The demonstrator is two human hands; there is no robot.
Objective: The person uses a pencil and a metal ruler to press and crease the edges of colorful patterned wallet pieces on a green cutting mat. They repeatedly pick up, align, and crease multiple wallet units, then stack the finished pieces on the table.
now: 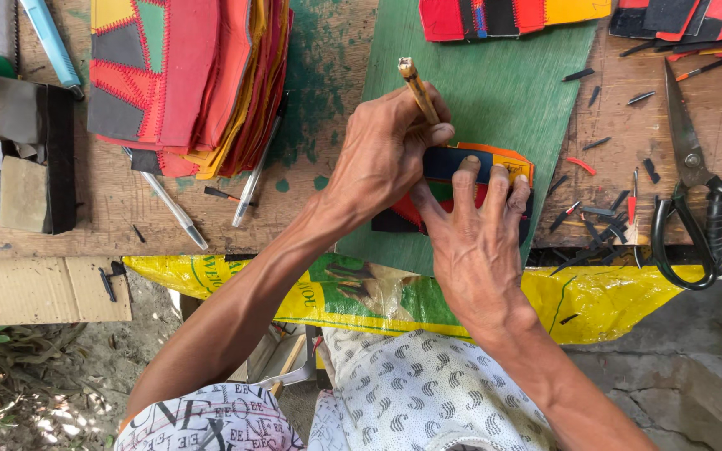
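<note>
- Two hands in view, both over the green board [495,92] on the wooden workbench [327,58].
- Left hand [382,159]: fingers curled shut around one short yellow-brown pen-like tool [418,88], tool tilted, upper end pointing away from the person, lower end hidden at the patchwork.
- Right hand [474,242]: flat, fingers spread, pressing down on one patchwork piece [495,167] of blue, orange, red and green; it grips nothing.
- Patchwork piece lies on the green board near the bench's front edge, mostly covered by the right hand.
- One thick stack of patchwork pieces [190,83], upper left, well apart from the hands.
- Further coloured pieces [511,17] at the top edge; count cannot be told.
- Two pens [173,209] lie by the stack; one blue pen-like item [50,42] at far left.
- One pair of black-handled scissors [699,200], right, blades pointing away.
- Many small black and red offcuts [599,213] lie scattered between the board and the scissors.
- Bare green board lies beyond the hands; a yellow sack [620,301] hangs over the front edge.
</note>
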